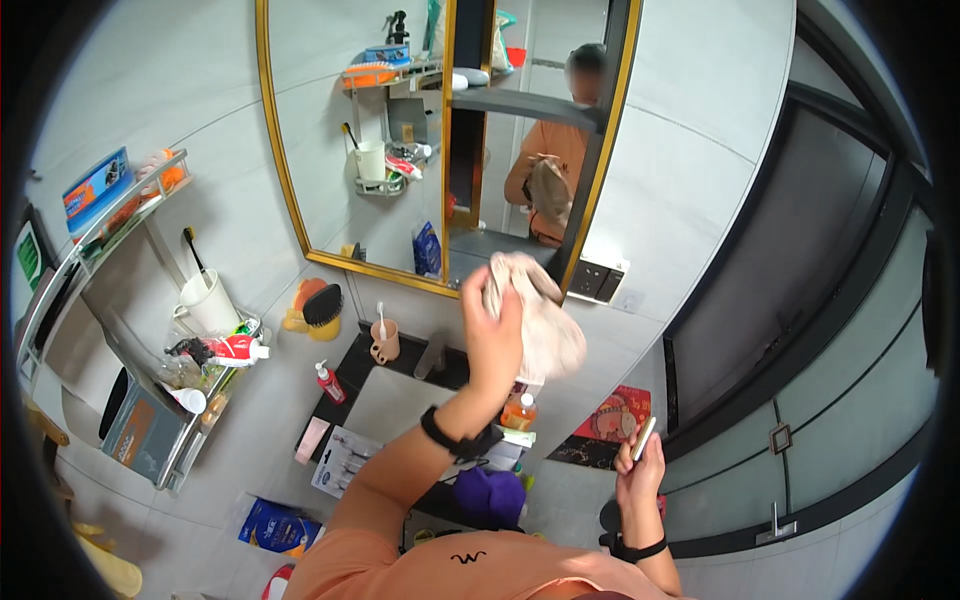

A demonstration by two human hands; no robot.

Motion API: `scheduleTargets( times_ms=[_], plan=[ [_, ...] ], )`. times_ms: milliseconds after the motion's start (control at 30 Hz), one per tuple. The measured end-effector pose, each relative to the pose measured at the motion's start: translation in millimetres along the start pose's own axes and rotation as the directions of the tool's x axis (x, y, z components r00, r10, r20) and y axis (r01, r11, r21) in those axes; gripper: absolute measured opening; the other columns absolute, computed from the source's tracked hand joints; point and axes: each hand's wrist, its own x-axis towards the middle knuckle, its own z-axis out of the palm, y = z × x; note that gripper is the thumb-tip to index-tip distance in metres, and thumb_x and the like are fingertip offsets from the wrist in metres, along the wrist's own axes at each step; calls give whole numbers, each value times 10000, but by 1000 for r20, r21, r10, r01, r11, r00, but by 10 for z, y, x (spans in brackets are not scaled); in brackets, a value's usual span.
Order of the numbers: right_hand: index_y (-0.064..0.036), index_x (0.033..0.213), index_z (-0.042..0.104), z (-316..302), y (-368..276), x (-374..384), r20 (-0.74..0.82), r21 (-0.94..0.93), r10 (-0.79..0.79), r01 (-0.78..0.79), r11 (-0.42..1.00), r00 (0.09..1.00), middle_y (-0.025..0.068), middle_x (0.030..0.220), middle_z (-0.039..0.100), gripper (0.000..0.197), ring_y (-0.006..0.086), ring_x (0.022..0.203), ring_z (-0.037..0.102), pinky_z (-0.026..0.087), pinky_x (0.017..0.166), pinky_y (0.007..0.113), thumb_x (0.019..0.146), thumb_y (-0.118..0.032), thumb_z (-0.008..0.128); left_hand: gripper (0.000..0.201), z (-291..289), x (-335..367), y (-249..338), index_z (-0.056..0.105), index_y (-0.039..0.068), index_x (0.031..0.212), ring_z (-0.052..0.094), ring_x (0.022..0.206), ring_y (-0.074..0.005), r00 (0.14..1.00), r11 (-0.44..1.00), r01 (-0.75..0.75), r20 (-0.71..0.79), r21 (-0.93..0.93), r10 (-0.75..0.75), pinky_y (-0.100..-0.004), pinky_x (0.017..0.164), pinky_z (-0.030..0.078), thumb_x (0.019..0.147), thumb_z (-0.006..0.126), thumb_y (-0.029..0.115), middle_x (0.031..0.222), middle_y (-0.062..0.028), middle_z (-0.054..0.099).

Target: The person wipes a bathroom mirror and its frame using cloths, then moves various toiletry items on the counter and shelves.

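In front of the lower edge of a gold-framed mirror [350,130], my raised left hand [492,335] grips a bunched pale pink cloth [545,335]. The cloth hangs from my fingers to the right, slightly blurred; whether it touches the mirror I cannot tell. Lower right, my right hand [641,478] is closed around a thin, flat, light-coloured object [645,438], seen nearly edge-on, its kind unclear. Black bands circle both wrists. Below my left forearm is a washbasin [395,400] on a dark counter.
Around the basin stand a red pump bottle [329,382], a toothbrush cup [386,342], an orange-filled bottle [519,411] and a purple cloth item [490,495]. A wall rack [215,385] at left carries a white mug [207,302] and toiletries. At right is a dark-framed door [780,490].
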Motion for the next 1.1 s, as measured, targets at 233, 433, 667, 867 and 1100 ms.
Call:
scheduleTargets(
  times_ms=[233, 433, 667, 867, 1100],
  plan=[
    [-59, 1144, 523, -112, 9, 5, 9, -19, 17, -17, 1000, 1000, 32, 918, 527, 308, 94, 531, 410, 314, 465, 233, 1090, -340, 411, 422, 849, 1444, -326, 499, -8, 1326, 451, 1253, -384, 915, 954, -284, -270, 91, 299, -430, 1076, 365, 962, 647, 146, 1322, -219, 460],
    [-37, 1183, 505, -583, -157, -59, -102, -79, -15, 7, 997, 995, 45, 928, 518, 343, 102, 538, 412, 311, 468, 240, 1085, -355, 422, 378, 753, 2123, -724, 647, 94, 1256, 434, 1345, -401, 758, 337, -363, 65, 869, 649, -575, 1099, 371, 954, 601, 316, 1446, -184, 486],
    [-42, 1175, 519, -813, -282, -56, -169, -48, 11, -20, 999, 986, 43, 919, 521, 341, 106, 530, 407, 315, 457, 246, 1083, -358, 429, 276, 1463, 1906, -630, 664, 31, 1117, 476, 1302, -403, 793, 501, -64, -261, 863, 551, -619, 1056, 361, 975, 534, 229, 1491, -147, 446],
    [-31, 1171, 519, -561, -328, 192, -39, -52, 12, -14, 999, 999, 50, 919, 526, 349, 109, 533, 407, 314, 461, 248, 1084, -356, 428, 260, 1090, 2067, -594, 690, 107, 1111, 443, 1274, -414, 763, 447, -401, 21, 800, 647, -596, 1030, 357, 924, 647, 283, 1406, -203, 466],
    [-34, 1158, 519, -660, -228, 149, -33, -43, 88, -89, 995, 996, 54, 915, 529, 333, 108, 535, 411, 311, 468, 246, 1084, -344, 423, 242, 1383, 1805, -536, 693, 125, 1123, 438, 1243, -372, 715, 290, -499, 199, 816, 670, -556, 990, 387, 910, 622, 217, 1369, -146, 463]
  ],
)
